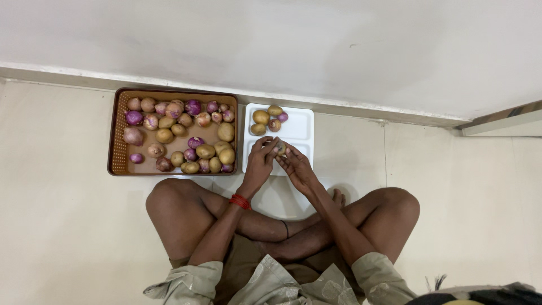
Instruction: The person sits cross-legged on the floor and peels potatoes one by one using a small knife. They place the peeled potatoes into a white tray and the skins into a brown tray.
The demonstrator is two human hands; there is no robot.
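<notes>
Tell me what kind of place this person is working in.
Probably the floor of a home, beside a wall. The person sits cross-legged on pale glossy floor tiles, against a plain white wall, with a brown rectangular tray of potatoes and onions and a white compartment plate on the floor.

Open pale floor point(468, 186) is lying free to the right of a white divided plate point(298, 129), offering a hand its widest passage, while the wall point(282, 45) is closing off everything behind. A brown tray point(116, 149), sitting just beside the plate on the left, is crowded with potatoes and onions point(180, 135), leaving little bare room inside. The person's crossed legs point(186, 212) are blocking the near side, and a small heap of vegetables point(268, 120) is filling the plate's far left compartment.
</notes>
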